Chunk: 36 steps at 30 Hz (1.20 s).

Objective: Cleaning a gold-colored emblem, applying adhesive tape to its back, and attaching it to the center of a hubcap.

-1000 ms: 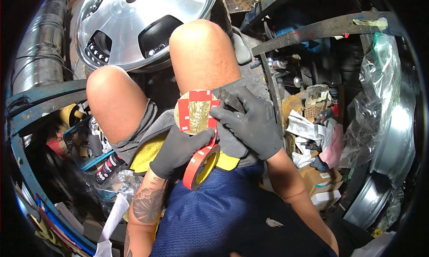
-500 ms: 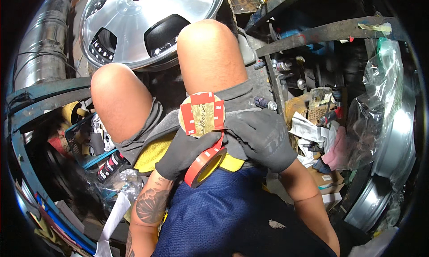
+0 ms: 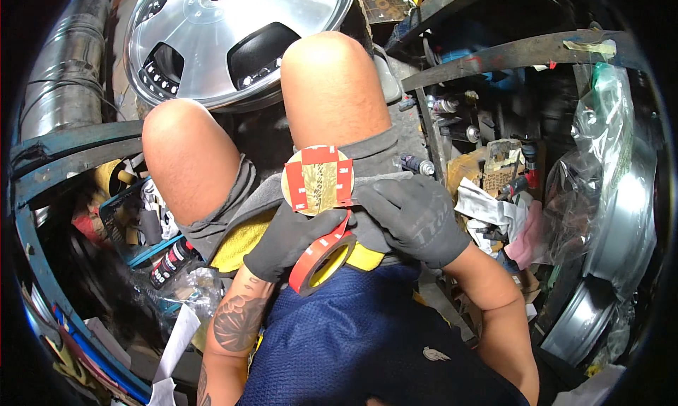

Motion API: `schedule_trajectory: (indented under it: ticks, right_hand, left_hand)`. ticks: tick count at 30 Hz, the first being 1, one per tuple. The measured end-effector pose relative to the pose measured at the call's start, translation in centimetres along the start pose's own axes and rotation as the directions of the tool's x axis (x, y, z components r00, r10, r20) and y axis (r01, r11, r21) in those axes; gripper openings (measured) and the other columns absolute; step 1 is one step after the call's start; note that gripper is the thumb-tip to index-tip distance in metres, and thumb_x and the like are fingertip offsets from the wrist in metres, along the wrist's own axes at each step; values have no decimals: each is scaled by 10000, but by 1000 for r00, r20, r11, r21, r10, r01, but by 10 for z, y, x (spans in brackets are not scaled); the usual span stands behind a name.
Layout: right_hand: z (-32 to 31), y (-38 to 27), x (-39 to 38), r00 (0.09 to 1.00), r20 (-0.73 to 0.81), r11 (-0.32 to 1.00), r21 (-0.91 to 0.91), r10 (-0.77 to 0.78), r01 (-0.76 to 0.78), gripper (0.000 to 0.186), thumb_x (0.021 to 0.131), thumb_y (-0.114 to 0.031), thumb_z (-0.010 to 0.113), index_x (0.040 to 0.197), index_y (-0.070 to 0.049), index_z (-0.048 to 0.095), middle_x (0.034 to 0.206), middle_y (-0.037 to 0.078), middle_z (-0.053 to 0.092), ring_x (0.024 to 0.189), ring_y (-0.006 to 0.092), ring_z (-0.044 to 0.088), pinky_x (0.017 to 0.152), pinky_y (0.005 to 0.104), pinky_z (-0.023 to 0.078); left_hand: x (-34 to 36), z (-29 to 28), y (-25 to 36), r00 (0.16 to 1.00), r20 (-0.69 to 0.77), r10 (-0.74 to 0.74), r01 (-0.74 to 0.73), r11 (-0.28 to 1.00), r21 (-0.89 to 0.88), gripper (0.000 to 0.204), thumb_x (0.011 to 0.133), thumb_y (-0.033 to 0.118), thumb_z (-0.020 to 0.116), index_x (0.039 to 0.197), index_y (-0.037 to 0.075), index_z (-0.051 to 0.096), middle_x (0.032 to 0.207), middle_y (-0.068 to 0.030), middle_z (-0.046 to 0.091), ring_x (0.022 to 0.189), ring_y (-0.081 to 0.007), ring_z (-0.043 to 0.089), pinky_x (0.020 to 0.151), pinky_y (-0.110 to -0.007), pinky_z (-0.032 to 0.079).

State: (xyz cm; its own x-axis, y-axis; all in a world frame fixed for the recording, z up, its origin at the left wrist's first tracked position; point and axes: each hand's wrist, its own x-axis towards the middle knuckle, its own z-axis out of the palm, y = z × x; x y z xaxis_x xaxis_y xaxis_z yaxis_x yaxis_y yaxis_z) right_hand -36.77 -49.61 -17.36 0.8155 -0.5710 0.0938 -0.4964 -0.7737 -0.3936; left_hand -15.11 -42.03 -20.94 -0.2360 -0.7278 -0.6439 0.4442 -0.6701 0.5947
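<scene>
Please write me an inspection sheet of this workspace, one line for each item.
Surface: no table; work rests on the lap, grey shorts.
Job's things: round golden disc with red tape strips; red tape roll hangs below it.
Clutter: spray cans, crumpled paper, plastic bag.
Grippers: left hand, black glove, holds the disc from below; right hand, black glove, fingers at the disc's edge.
Cables: nothing seen.
Surroundings: silver alloy wheel ahead, metal pipe left.
</scene>
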Motion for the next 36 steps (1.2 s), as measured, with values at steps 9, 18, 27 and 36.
schedule_trajectory:
  ticks: [9,18,27,36]
  right_hand:
    - [-5,6,-13,990,36,983,121,137,-141,350,788,-76,740,1136,-79,701,979,92,704,800,296,673,697,402,520]
    - [15,-27,17,812,155,483,736,563,-475,223,853,-145,766,1027,-12,728,919,143,737,779,262,726,715,354,561]
    - [13,-19,27,867,184,560,697,463,-447,206,780,-142,740,948,-22,735,777,137,676,640,280,655,613,363,509]
    - [6,-26,22,842,203,490,736,501,-468,126,809,-88,733,903,-7,711,784,75,688,692,138,646,643,298,503]
  left_hand:
    - [-8,-4,2,1000,4,14,-14,998,67,304,942,149,724,1206,36,623,1055,-29,679,958,-136,645,868,-329,534]
    - [-10,-2,4,999,51,3,-1,999,-41,353,918,101,743,1239,67,602,1070,-12,672,982,-109,652,884,-303,554]
    - [-11,-1,4,996,69,53,-53,999,0,414,870,94,795,1238,59,610,1106,-3,672,1012,-105,646,907,-299,547]
    - [-19,-5,11,977,188,-98,110,992,-59,538,861,154,795,1336,30,577,1175,-53,689,1021,-132,662,914,-310,546]
